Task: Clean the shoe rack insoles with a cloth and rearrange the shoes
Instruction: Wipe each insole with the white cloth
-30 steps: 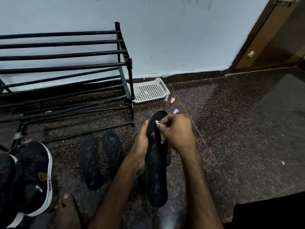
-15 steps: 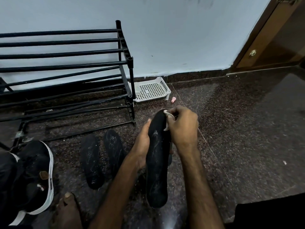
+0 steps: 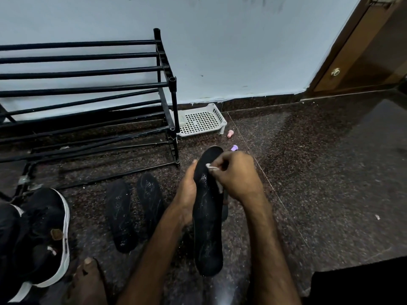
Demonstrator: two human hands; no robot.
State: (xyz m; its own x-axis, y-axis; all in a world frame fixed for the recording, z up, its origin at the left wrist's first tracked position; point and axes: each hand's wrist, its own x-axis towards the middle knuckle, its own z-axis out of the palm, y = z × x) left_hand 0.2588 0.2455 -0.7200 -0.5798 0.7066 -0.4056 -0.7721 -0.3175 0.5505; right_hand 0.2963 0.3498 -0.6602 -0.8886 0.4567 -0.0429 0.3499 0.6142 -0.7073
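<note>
My left hand (image 3: pixel 187 192) grips a long black insole (image 3: pixel 207 223) from its left edge and holds it lengthwise, toe end pointing away from me. My right hand (image 3: pixel 237 175) is closed on a small white cloth (image 3: pixel 217 179) and presses it against the insole's upper part. Two more black insoles (image 3: pixel 120 215) (image 3: pixel 150 197), both with whitish scuffs, lie side by side on the floor to the left. A black shoe with a white sole (image 3: pixel 47 234) sits at the far left. The black metal shoe rack (image 3: pixel 88 102) stands bare against the wall.
A white perforated plastic tray (image 3: pixel 201 122) lies by the rack's right post, with a pink cap (image 3: pixel 230 133) and a purple cap (image 3: pixel 234 147) on the dark granite floor nearby. My bare foot (image 3: pixel 88 280) rests at bottom left. A brown door (image 3: pixel 363 51) is at the far right.
My right hand with the cloth has slid from the insole's toe tip back down toward me along its upper part. The left hand and insole stay put.
</note>
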